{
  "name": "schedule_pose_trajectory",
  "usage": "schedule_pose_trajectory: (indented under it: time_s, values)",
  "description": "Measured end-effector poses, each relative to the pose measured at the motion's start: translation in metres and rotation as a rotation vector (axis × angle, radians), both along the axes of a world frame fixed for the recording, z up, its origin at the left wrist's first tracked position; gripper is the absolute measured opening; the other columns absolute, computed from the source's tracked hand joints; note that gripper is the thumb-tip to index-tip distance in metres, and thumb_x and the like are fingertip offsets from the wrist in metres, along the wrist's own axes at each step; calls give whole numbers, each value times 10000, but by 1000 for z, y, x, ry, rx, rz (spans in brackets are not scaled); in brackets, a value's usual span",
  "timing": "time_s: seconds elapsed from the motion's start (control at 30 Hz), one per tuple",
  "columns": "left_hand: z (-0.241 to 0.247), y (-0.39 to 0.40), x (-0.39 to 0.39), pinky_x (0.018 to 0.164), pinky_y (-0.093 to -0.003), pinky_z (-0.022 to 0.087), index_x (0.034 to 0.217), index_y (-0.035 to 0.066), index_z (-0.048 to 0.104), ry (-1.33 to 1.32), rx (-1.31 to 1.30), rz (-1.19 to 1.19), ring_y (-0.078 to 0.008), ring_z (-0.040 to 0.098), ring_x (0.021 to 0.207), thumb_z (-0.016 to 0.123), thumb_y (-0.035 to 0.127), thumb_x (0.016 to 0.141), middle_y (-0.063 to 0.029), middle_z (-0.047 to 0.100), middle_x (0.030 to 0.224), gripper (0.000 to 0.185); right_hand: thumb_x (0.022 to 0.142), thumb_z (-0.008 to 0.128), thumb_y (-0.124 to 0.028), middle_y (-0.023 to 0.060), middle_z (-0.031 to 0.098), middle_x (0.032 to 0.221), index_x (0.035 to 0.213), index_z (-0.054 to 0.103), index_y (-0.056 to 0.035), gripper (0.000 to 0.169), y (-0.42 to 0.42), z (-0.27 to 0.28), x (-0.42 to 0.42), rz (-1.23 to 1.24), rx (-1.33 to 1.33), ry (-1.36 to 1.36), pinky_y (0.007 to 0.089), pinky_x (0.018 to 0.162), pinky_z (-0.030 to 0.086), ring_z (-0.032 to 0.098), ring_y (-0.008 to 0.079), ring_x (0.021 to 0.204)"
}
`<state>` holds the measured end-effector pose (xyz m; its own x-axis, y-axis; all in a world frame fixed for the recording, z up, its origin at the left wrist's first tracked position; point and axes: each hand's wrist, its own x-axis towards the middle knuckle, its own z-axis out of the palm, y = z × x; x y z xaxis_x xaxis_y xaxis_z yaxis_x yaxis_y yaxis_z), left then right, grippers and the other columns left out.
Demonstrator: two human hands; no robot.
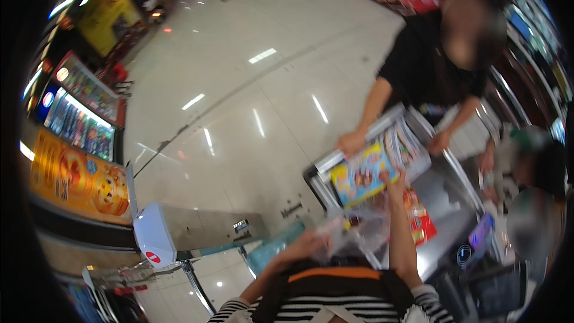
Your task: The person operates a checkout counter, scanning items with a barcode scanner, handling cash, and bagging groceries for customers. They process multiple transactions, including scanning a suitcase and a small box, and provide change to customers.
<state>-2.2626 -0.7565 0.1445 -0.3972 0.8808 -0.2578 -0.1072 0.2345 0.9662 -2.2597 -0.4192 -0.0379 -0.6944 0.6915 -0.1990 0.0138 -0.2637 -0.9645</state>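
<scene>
My left hand (309, 242) is closed on the edge of a clear plastic bag (365, 231), which has some colourful goods in it. My right hand (394, 181) grips the right end of a yellow and blue snack package (361, 177). Beneath and beside my right forearm lies a red package (417, 215) on the metal checkout counter (444, 193). A striped printed package (406, 143) rests beyond the yellow one. Blur hides the exact finger contact on the bag.
Across the counter a person in black (430, 54) rests one hand near the yellow package, the other at the counter's far edge. More people stand at right, near a phone-like purple device (482, 233) and a dark monitor (497, 291). A metal rail (197, 285) and a white gate post (154, 235) stand at left.
</scene>
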Motion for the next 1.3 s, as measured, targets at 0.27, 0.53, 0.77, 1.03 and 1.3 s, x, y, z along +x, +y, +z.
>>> schedule_pose_trajectory:
  time_s: [0.27, 0.53, 0.77, 1.03, 1.3]
  values:
    - [-2, 19, -7, 765, -257, 450, 1483, 105, 273, -271, -42, 274, -103, 530, 775, 382, 270, 1021, -1, 580, 892, 502, 910, 602, -292, 95, 584, 1146, 1265, 450, -79, 440, 54, 169, 130, -309, -413, 332, 375, 830, 534, 621, 196, 983]
    - [16, 45, -36, 796, -250, 448, 1443, 109, 376, 273, -31, 69, -96, 545, 860, 387, 215, 1014, -51, 581, 1057, 443, 906, 578, -310, 109, 635, 1060, 1212, 513, -30, 421, -57, 144, 121, 258, -1089, 69, 366, 830, 543, 648, 216, 925]
    - [35, 51, -33, 652, -195, 415, 1374, 54, 473, 119, -21, 298, -43, 495, 687, 410, 105, 982, 3, 589, 794, 400, 904, 559, -327, 117, 663, 1006, 1177, 556, -1, 425, -25, 97, 79, -29, -616, -115, 331, 788, 546, 662, 207, 872]
    - [35, 90, -61, 734, -235, 446, 1298, 34, 532, 130, 83, 540, -78, 526, 788, 386, 174, 1005, -29, 562, 908, 356, 896, 510, -548, 220, 665, 1019, 1024, 659, 28, 609, -1, 81, 58, -333, 213, -620, 391, 754, 509, 662, 321, 889]
    - [-24, 102, -42, 858, -333, 433, 1230, 81, 587, 860, 26, 1, -246, 510, 995, 567, 112, 886, -93, 494, 1064, 346, 890, 594, -319, 165, 641, 1025, 1148, 593, -50, 373, -56, 88, 97, -207, 702, -285, 348, 801, 482, 612, 249, 951]
